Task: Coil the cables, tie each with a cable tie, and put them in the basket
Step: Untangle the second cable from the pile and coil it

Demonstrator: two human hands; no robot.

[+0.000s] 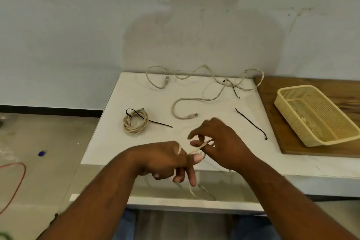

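Observation:
My left hand and my right hand hold a thin beige cable stretched between them above the white table's front edge; its tail hangs below the left fingers. A coiled beige cable with a black cable tie around it lies at the table's left. A long loose beige cable sprawls along the back. A loose black cable tie lies to the right. The yellow basket stands on a wooden board at the far right.
The white table meets a wooden board on its right. A grey wall rises behind. On the floor to the left lie a red wire and a small blue object.

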